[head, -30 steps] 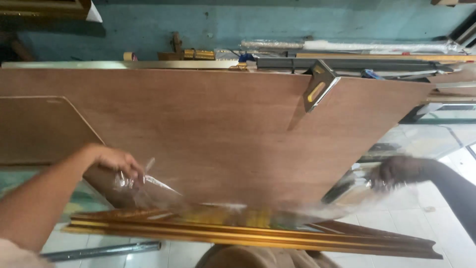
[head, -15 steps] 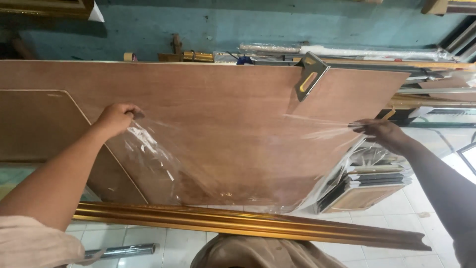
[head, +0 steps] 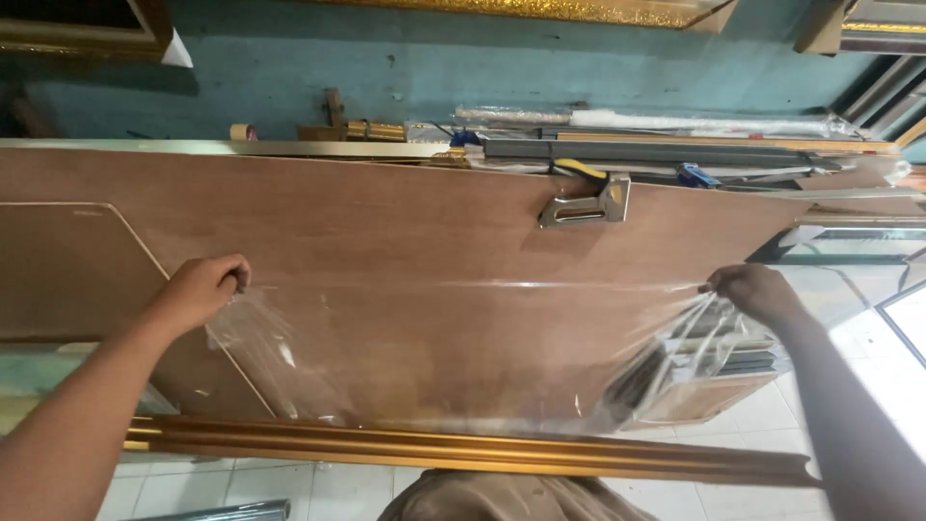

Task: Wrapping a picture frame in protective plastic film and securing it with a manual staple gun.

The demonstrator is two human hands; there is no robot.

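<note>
Hands [head: 198, 289] stretching clear plastic film [head: 463, 347]

A single head-worn camera looks down and forward from close above the brown board [head: 434, 289], which fills the middle of the frame. The teal wall [head: 482, 68] runs along the top, the tiled floor [head: 289, 487] shows along the bottom edge.

Clear film [head: 463, 357] over a reddish-brown board [head: 405, 232]; gold moulding [head: 463, 449] with darker stripes; silver stapler [head: 585, 205]; teal wall [head: 482, 68]; white floor tiles [head: 318, 492].
</note>
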